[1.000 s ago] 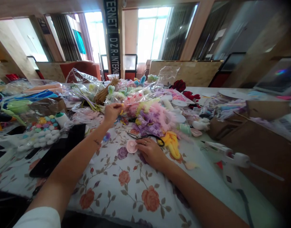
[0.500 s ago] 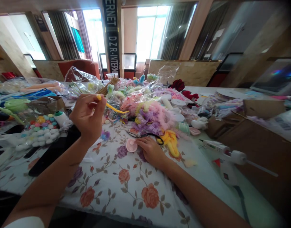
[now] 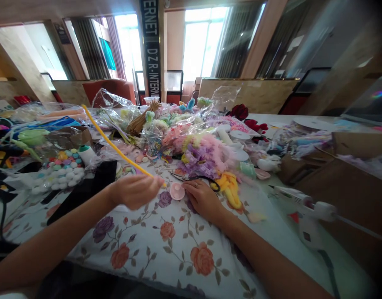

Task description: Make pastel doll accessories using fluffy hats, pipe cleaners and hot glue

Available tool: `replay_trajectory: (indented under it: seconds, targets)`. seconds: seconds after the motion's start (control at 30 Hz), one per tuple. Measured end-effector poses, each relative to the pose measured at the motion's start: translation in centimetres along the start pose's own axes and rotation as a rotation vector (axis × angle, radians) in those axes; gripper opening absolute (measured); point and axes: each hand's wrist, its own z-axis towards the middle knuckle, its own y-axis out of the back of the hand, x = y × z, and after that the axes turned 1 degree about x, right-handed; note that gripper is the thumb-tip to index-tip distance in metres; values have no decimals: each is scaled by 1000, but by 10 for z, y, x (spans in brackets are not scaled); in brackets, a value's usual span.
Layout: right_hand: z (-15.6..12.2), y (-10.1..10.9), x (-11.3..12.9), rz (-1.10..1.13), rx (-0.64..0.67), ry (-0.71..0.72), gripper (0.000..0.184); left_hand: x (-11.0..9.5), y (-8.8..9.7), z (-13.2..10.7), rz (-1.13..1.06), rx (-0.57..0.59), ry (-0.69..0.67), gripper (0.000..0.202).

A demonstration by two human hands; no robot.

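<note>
My left hand (image 3: 137,192) is closed in a pinch near one end of a yellow pipe cleaner (image 3: 111,143). The stem slants up and away to the left, slightly bowed. My right hand (image 3: 205,200) rests on the flowered cloth, its fingertips gripping the right edge of a small round pink dish (image 3: 177,192). A raised round spot shows inside the dish. Just beyond the right hand lie black-handled scissors (image 3: 216,185), partly covered by it. Beside them is a bundle of fuzzy yellow stems (image 3: 230,190).
A white glue gun (image 3: 306,211) lies at right, before cardboard boxes (image 3: 337,182). Craft materials pile up across the back, with purple ruffled trim (image 3: 198,160) nearest. On the left are a bag of pompoms (image 3: 64,172) and a black flat object (image 3: 91,182). Flowered cloth (image 3: 141,245) covers the front.
My left hand has come down and right, towards the pink dish. The pipe cleaner now points up and left instead of right. My right hand stays at the dish; the view has shifted slightly.
</note>
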Motion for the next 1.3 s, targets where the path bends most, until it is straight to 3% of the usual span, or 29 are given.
replay_trajectory:
  seconds: [0.13, 0.2, 0.3, 0.37, 0.53, 0.7, 0.9, 1.0, 1.07, 1.13, 1.3]
  targets:
    - [0, 1, 1, -10, 3, -2, 30, 31, -30, -54, -118, 201, 276, 19]
    - [0, 1, 1, -13, 0, -2, 29, 43, -47, -74, -108, 419, 407, 20]
    - [0, 1, 1, -4, -6, 4, 28, 51, -68, -88, -138, 833, 614, 25]
    - [0, 1, 0, -2, -11, 4, 28, 50, -76, -89, -154, 961, 670, 23]
    - [1, 0, -1, -4, 6, 7, 27, 37, -83, -61, -117, 980, 758, 22]
    - [1, 0, -1, 3, 18, 14, 26, 25, -104, -29, -207, 1174, 1021, 34]
    - [-1, 0, -1, -11, 17, 20, 27, 27, -129, -29, -209, 1239, 1181, 30]
    - [-1, 0, -1, -18, 20, 16, 28, 37, -120, -39, -270, 1276, 1203, 22]
    - [0, 1, -1, -16, 28, 11, 28, 49, -107, -47, -361, 1317, 1198, 8]
    - [0, 1, 0, -7, 37, 8, 28, 62, -90, -54, -482, 1328, 1180, 10]
    - [1, 1, 0, -9, 43, 1, 31, 80, -61, -67, -739, 1197, 1188, 17]
